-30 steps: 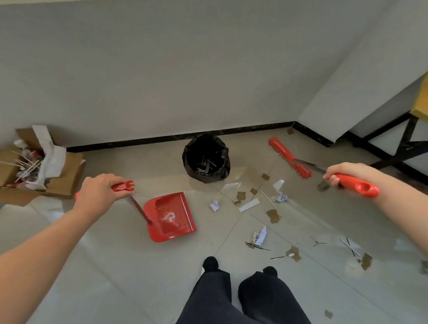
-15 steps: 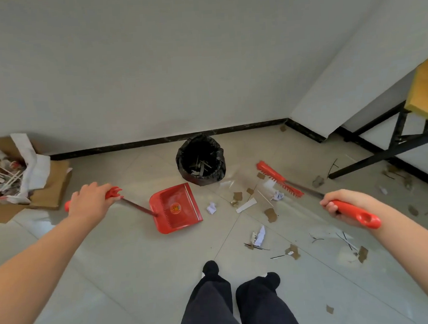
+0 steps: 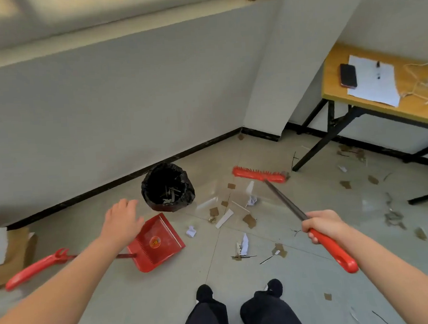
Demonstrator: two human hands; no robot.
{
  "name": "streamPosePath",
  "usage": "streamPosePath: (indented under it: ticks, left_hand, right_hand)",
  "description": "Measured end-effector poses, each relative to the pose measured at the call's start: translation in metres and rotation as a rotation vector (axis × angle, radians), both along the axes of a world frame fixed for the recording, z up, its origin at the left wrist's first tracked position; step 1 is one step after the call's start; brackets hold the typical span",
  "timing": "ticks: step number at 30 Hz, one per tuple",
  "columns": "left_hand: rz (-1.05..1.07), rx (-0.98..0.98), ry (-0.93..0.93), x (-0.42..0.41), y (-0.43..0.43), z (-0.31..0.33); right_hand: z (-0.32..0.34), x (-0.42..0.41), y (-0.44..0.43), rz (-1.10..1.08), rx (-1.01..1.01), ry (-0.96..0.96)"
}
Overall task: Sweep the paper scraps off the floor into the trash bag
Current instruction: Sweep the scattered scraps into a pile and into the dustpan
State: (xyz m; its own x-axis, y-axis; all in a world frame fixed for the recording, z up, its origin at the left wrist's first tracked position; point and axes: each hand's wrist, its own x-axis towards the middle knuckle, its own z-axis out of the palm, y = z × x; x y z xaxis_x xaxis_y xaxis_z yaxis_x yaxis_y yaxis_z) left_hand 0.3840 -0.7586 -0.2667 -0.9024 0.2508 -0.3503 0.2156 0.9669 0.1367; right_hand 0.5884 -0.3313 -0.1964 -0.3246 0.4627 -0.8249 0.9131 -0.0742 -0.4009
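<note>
- Floor (image 3: 146,303) of pale tiles spreads under me, meeting a grey wall at a dark baseboard
- Wooden surface (image 3: 333,79) on black legs stands at the far right, carrying a white sheet (image 3: 373,87) and a dark phone (image 3: 348,75)
- Cardboard box (image 3: 15,251) sits at the left edge, only partly in view
- My legs in dark trousers (image 3: 242,318) and black shoes show at the bottom
- Black trash bag (image 3: 168,187) stands open near the baseboard, with a few strips inside
- Red dustpan (image 3: 157,243) lies flat on the floor just in front of the bag, its long red handle (image 3: 36,269) stretched out to the left
- Red broom (image 3: 259,174) rests its head on the floor to the right of the bag, beyond most of the litter
- My right hand (image 3: 323,226) has its fingers wrapped tight around the broom's shaft where the red grip begins
- My left hand (image 3: 122,221) hovers above the dustpan's back edge, fingers spread wide and gripping nothing
- Paper scraps (image 3: 224,218) in white and brown lie scattered between dustpan and broom, with more near my feet and under the surface
</note>
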Motion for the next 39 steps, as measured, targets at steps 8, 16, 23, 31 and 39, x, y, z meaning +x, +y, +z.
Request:
streamPosePath:
  ticks: [8, 16, 23, 31, 39]
  left_hand:
    - [-0.294, 0.234, -0.195, 0.061, 0.252, 0.012]
    - [-0.204, 0.459, -0.209, 0.085, 0.374, 0.022]
    - [0.131, 0.563, -0.181, 0.035, 0.401, -0.034]
    - [0.139, 0.543, -0.176, 0.007, 0.362, -0.152]
    - [0.187, 0.436, -0.252, -0.023, 0.315, -0.173]
  right_hand:
    - [-0.022, 0.023, 0.08, 0.08, -0.071, -0.148]
    - [-0.066, 0.002, 0.143, 0.151, -0.023, -0.037]
    - [-0.12, -0.102, 0.187, 0.21, 0.032, 0.095]
    - [-0.236, -0.217, 0.192, 0.185, 0.08, 0.183]
    - [-0.247, -0.116, 0.171, 0.088, 0.114, 0.121]
